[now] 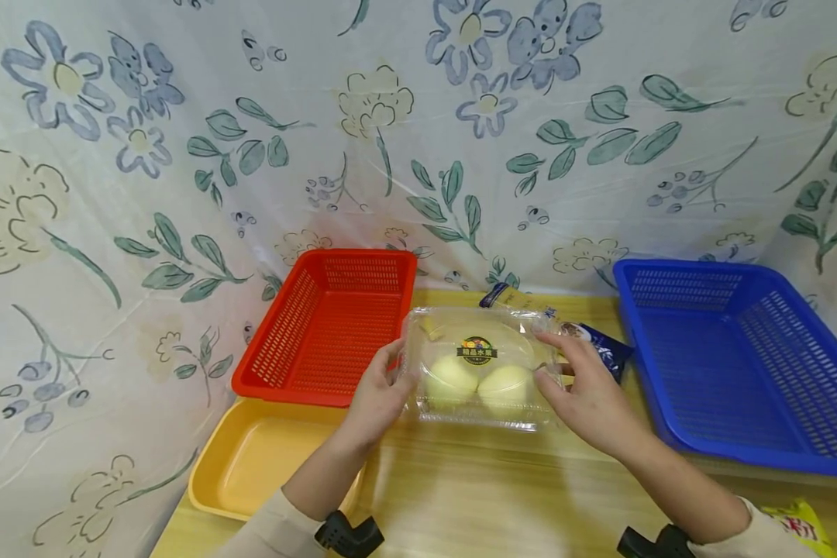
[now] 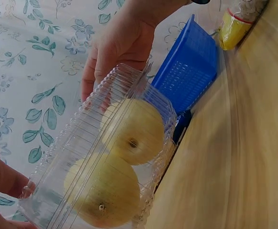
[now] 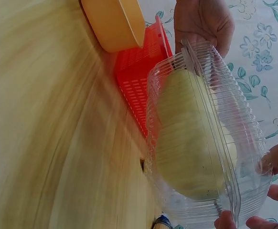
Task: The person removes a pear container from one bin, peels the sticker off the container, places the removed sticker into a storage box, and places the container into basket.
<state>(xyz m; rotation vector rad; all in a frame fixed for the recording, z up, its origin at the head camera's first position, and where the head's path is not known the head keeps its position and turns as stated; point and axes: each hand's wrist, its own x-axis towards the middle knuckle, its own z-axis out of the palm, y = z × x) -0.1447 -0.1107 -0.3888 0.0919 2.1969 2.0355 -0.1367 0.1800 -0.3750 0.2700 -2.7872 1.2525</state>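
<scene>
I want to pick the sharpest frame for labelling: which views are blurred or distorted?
Head view: sharp, with wide-angle bending at the edges; the clamshell box reads clearly. Left wrist view: wooden table streaked with blur, pears fairly crisp. Right wrist view: table smeared, box soft.

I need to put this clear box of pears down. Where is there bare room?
Free: the red basket, the blue basket and the yellow tray all look empty, and so does the wooden table between the forearms. Crowded: behind the clear box, where a dark blue packet lies.
</scene>
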